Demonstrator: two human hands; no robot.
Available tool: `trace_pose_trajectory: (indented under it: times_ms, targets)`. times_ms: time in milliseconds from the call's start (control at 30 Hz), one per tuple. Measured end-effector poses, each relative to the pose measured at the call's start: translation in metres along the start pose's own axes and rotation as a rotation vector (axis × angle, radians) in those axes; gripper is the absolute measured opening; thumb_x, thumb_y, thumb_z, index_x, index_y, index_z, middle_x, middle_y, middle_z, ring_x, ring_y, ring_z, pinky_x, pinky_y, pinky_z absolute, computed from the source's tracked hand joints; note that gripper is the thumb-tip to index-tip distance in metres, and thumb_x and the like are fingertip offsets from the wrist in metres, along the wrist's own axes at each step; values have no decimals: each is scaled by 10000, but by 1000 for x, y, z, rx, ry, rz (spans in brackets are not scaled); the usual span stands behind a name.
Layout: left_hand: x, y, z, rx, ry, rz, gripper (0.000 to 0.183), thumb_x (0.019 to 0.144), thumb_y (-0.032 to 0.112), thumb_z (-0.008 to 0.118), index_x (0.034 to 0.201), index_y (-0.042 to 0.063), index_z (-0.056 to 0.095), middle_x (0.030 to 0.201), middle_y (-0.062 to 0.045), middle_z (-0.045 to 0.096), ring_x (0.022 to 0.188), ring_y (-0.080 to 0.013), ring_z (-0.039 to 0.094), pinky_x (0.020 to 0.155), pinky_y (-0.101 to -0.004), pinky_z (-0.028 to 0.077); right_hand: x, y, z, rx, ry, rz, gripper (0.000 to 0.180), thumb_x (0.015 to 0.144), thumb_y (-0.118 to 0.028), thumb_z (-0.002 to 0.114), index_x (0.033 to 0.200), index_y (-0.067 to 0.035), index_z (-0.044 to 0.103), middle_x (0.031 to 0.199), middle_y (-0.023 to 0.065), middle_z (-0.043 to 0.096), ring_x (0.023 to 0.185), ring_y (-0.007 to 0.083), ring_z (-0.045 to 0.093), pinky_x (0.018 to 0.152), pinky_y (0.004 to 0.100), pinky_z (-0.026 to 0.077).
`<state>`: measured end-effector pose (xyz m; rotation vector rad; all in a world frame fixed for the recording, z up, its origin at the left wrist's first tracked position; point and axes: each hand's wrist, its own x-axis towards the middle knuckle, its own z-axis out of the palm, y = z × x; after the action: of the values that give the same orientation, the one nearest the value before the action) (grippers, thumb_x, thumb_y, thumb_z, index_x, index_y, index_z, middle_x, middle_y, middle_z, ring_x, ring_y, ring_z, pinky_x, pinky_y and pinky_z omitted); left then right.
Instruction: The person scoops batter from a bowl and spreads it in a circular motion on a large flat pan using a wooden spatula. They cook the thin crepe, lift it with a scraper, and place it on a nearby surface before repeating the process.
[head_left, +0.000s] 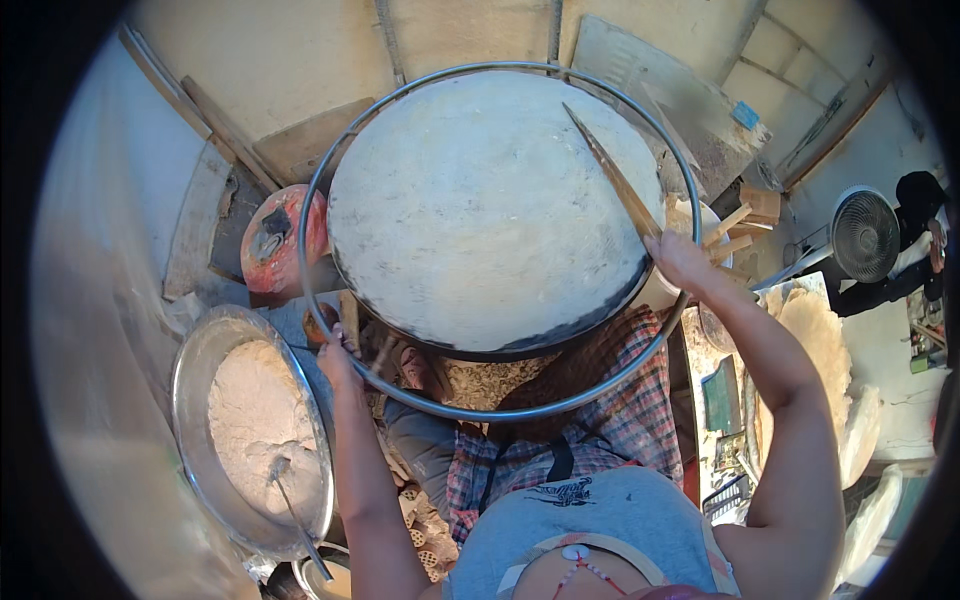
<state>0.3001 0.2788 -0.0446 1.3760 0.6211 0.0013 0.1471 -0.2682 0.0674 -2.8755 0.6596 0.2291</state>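
A large round griddle (495, 210) lies before me, its domed top pale grey-white with darker patches along the near edge. Whether that pale layer is batter or bare surface, I cannot tell. Around the griddle runs a metal hoop (517, 415), apart from its rim on the near side. My left hand (341, 360) grips the hoop at its near left. In my right hand (679, 261), at the griddle's right edge, is a long tapered wooden spatula (611, 172); its tip points away from me over the griddle.
On the left stands a wide metal basin (180, 405) of pale dough or batter (259, 420), a ladle (300, 517) in it. Behind it sits a red round container (281, 244). To the right are a fan (866, 232), thin brown sheets (814, 352) and a person's dark sleeve (921, 196).
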Motion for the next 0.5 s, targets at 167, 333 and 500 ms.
trace_pose_trajectory:
  times_ms: [167,333,500]
  targets:
    - [-55,-12,14,75,82,96,337,924,362,574,790,58,521,532,-36,465,393,-149,441,375,-274,334,-25,14,1,735,-180,278,546,935,-473,518,894,71,560,540,102,508,456,205,579,418,350,456]
    - [-70,-23,13,42,63,9,246,930,241,542,770,62,490,501,-24,432,359,-140,410,340,-293,319,3,22,-12,622,-294,299,450,929,-430,536,877,16,559,553,95,533,460,200,585,419,346,466]
    - [23,-3,1,224,-43,148,230,913,196,538,730,68,481,485,-7,411,340,-134,397,335,-288,317,-11,15,30,-336,92,-85,239,842,-149,551,982,44,576,850,224,662,762,323,692,643,424,549]
